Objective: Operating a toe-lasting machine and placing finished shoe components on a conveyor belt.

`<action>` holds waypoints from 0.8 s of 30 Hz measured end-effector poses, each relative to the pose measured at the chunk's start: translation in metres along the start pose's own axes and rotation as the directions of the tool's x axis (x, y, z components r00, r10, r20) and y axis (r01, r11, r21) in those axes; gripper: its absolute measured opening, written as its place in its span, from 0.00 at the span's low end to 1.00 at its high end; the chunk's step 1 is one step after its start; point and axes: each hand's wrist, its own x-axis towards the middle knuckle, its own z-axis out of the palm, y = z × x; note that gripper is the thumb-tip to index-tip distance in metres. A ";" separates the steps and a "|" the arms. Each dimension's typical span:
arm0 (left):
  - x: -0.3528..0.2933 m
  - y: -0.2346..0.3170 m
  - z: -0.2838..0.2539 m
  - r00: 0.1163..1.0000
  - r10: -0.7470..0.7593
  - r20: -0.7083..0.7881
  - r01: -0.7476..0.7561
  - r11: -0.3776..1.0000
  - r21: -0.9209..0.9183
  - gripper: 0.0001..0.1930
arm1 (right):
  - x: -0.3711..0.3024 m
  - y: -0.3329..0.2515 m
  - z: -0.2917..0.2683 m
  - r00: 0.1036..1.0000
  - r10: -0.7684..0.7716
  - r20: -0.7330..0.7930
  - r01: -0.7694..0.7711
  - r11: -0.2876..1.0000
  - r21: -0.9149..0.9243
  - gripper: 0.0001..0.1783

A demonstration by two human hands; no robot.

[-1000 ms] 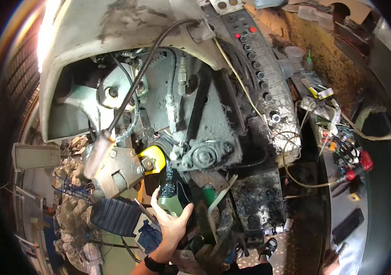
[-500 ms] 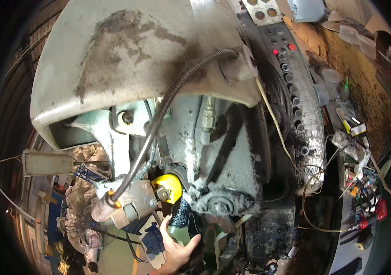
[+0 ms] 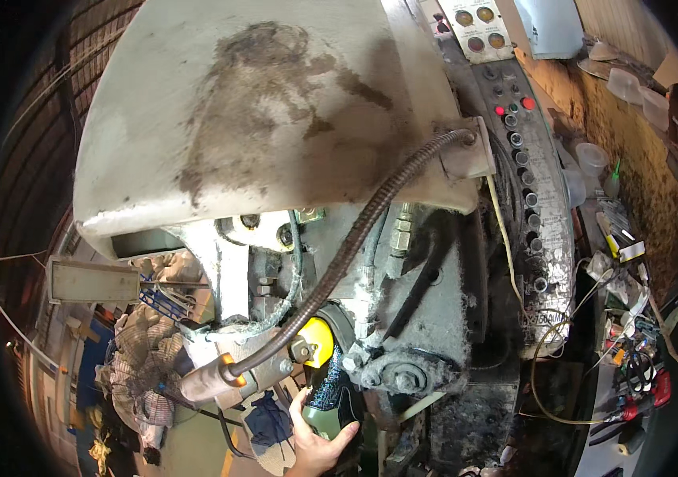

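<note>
My left hand (image 3: 320, 449) comes up from the lower edge, fingers on the left and thumb on the right of a shoe-shaped piece (image 3: 324, 422). The piece has a green part near my palm, black sides and a blue-black speckled area. Its upper end meets a yellow round part (image 3: 321, 343) of a grey machine; whether they touch, I cannot tell. To the left is a metal block (image 3: 256, 359), with a small lamp (image 3: 210, 381) on a ribbed flexible neck (image 3: 371, 211) in front of it. My right hand is out of view.
The machine's large stained cover (image 3: 275, 135) overhangs the work area. Lint coats a round pivot (image 3: 406, 377) on the right. Beyond it run a button panel (image 3: 531, 199) and a bench with a red-handled tool (image 3: 657, 389). Bundled cloth (image 3: 144, 350) lies at left.
The view has shifted, so the machine appears further right and lower. My left hand appears a little further right, still gripping the same piece beside the yellow part.
</note>
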 end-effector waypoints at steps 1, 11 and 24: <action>0.000 -0.001 -0.001 1.000 0.000 -0.001 0.000 1.000 -0.003 0.50 | 0.000 -0.003 -0.001 1.000 0.006 -0.002 -0.006 1.000 0.013 0.09; -0.002 -0.001 -0.003 1.000 0.028 0.004 -0.027 0.999 -0.046 0.49 | -0.023 -0.029 -0.028 0.995 0.083 -0.060 -0.074 0.988 0.133 0.09; -0.003 -0.027 -0.007 0.991 0.132 0.006 -0.130 0.985 -0.112 0.48 | -0.115 -0.089 -0.117 0.968 0.175 -0.182 -0.133 0.966 0.223 0.09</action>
